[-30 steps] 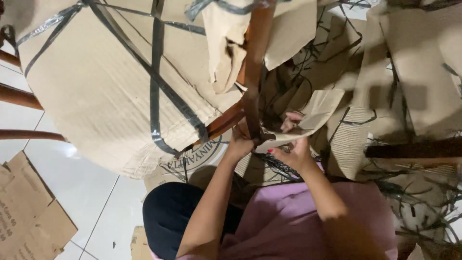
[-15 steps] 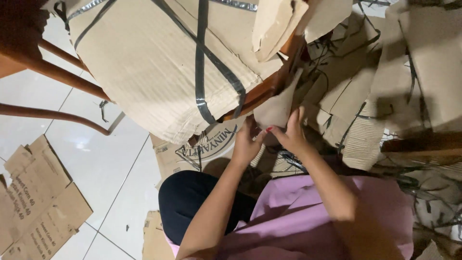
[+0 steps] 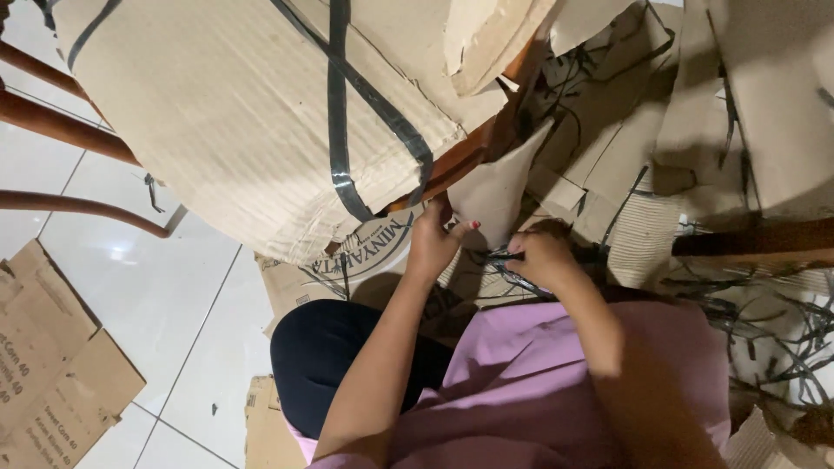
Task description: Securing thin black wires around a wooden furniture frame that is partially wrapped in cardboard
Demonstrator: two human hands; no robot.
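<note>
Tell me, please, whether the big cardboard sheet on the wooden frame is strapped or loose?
Strapped: black plastic bands cross over the big cardboard sheet and wrap round its lower edge beside the wooden frame.

The wrapped bundle (image 3: 243,113) is matt brown corrugated cardboard — rough at its torn edges — bound with glossy black plastic strapping (image 3: 337,104). The chair legs (image 3: 61,126) are smooth varnished wood. The floor (image 3: 165,295) is glossy white tile; the shirt (image 3: 539,382) is soft matt pink cloth.
</note>
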